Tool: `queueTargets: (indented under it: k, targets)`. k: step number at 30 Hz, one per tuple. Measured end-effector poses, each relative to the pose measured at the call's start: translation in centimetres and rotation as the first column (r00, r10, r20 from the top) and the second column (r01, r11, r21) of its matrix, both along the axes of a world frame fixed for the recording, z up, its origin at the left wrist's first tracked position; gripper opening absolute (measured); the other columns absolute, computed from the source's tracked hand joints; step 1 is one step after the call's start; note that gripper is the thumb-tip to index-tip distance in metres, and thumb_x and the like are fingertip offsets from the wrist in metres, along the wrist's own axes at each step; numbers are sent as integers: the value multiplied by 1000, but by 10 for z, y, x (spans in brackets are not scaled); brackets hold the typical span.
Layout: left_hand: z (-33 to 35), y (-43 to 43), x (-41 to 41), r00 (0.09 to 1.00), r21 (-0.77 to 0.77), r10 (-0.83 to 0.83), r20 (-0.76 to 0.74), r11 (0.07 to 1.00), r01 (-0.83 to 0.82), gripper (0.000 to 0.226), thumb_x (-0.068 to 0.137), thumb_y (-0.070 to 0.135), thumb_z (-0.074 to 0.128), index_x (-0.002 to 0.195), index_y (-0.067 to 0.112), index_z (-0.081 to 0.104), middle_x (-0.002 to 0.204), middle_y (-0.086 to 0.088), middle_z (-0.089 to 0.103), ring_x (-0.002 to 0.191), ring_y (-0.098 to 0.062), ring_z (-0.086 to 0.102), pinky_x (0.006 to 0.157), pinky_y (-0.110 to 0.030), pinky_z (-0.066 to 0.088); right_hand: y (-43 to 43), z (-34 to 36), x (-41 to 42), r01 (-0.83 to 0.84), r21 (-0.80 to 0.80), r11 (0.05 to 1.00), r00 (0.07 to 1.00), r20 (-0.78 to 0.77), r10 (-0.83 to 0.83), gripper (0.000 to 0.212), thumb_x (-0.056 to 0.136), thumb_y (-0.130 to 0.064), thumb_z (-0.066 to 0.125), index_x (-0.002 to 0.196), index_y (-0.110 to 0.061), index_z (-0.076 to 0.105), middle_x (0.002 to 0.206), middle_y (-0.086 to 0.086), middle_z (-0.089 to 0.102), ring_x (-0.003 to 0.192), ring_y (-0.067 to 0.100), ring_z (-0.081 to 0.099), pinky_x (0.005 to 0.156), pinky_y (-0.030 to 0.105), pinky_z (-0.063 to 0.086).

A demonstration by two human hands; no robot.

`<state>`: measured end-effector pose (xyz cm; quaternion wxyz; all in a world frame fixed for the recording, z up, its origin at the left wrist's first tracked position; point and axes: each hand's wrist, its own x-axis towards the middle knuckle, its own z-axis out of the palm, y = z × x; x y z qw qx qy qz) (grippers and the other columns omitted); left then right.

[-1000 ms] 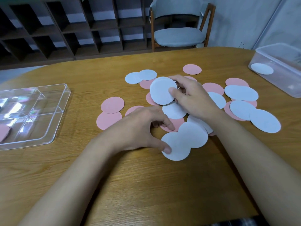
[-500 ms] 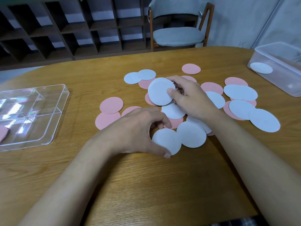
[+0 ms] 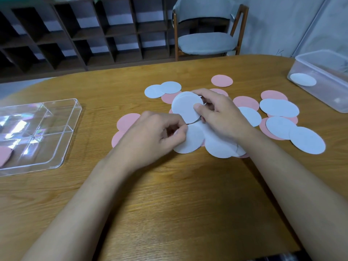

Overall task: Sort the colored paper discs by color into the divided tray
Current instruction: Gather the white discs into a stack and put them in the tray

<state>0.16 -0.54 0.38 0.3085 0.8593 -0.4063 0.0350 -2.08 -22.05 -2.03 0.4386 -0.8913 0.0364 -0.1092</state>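
Note:
Pale blue and pink paper discs lie scattered over the middle of the wooden table point(image 3: 169, 204). My right hand point(image 3: 222, 115) holds a small stack of pale blue discs point(image 3: 185, 108) upright, thumb on its face. My left hand point(image 3: 156, 136) pinches the edge of another pale blue disc point(image 3: 190, 141), lifted off the table just below that stack. The clear divided tray point(image 3: 56, 147) sits at the left edge with a pink disc point(image 3: 4, 154) in its near compartment. More pink discs point(image 3: 128, 120) show beside my left hand.
A clear plastic tub point(image 3: 323, 95) stands at the far right with one pale disc point(image 3: 302, 79) inside. A grey-cushioned wooden chair point(image 3: 207, 42) and dark shelving point(image 3: 75, 34) stand beyond the table's far edge. Several discs point(image 3: 278, 108) overlap to the right of my right hand.
My left hand slid a pale blue disc from the near edge of the pile, pinched it and raised it toward the stack in my right hand. My right hand stayed almost still.

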Motion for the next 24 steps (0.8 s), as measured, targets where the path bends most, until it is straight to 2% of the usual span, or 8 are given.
queueTargets:
  k: [2, 5, 8, 12, 16, 20, 22, 24]
  targets:
    - [-4, -1, 4, 998, -30, 47, 30, 999, -46, 22, 99, 20, 64, 79, 19, 70, 57, 16, 51, 61, -2, 49, 58, -5, 34, 0, 0, 0, -14, 29, 999, 1000, -5, 14, 33, 102, -23, 52, 126, -43, 63, 106, -1, 66, 86, 25, 65, 89, 55, 55]
    - [-11, -1, 13, 991, -135, 134, -14, 982, -135, 17, 101, 20, 65, 86, 18, 72, 62, 15, 63, 62, -1, 57, 61, -10, 36, 0, 0, 0, -35, 87, 996, 999, -18, 36, 37, 102, -19, 54, 124, -47, 64, 104, 4, 68, 81, 26, 67, 84, 52, 56]
    - [-17, 2, 23, 963, -239, 245, -110, 934, -265, 11, 99, 23, 69, 91, 18, 73, 66, 8, 74, 63, -3, 71, 80, -28, 57, 0, -2, 2, -43, 123, 991, 998, -34, 48, 37, 103, -18, 53, 126, -44, 65, 92, 12, 70, 76, 26, 66, 79, 51, 58]
    - [-21, 1, 22, 928, -284, 332, -169, 885, -368, 8, 88, 28, 79, 89, 24, 73, 76, 8, 75, 65, -10, 73, 87, -47, 59, 3, -3, 2, -80, 140, 987, 995, -46, 87, 38, 104, -19, 46, 129, -39, 68, 81, 14, 68, 73, 24, 65, 82, 51, 57]
    - [-24, -2, 21, 915, -302, 338, -222, 868, -394, 19, 83, 31, 85, 98, 26, 74, 71, 9, 75, 64, -7, 74, 89, -46, 59, 6, -6, 1, -85, 89, 992, 994, -57, 90, 42, 108, -19, 39, 136, -38, 64, 82, 10, 68, 80, 27, 66, 86, 53, 56]
    - [-25, -2, 22, 914, -281, 342, -217, 875, -394, 19, 85, 32, 83, 103, 27, 79, 69, 13, 74, 67, -4, 72, 87, -42, 59, 10, -4, -4, -124, 65, 990, 991, -49, 127, 42, 106, -30, 39, 140, -40, 61, 83, -2, 66, 81, 15, 63, 88, 49, 54]
    - [-26, -2, 22, 913, -280, 341, -224, 875, -395, 19, 85, 32, 83, 102, 27, 77, 70, 13, 74, 66, -3, 71, 86, -39, 59, 14, 0, -8, -140, -3, 990, 990, -32, 140, 38, 108, -36, 45, 143, -40, 58, 92, -11, 66, 89, 12, 62, 84, 42, 52]
    - [-27, -2, 23, 913, -277, 340, -226, 876, -394, 19, 85, 33, 83, 101, 26, 76, 72, 12, 74, 66, -5, 71, 82, -35, 59, 16, 2, -11, -129, -106, 986, 992, -21, 128, 39, 107, -37, 50, 146, -40, 54, 107, -10, 67, 98, 10, 61, 80, 35, 50]
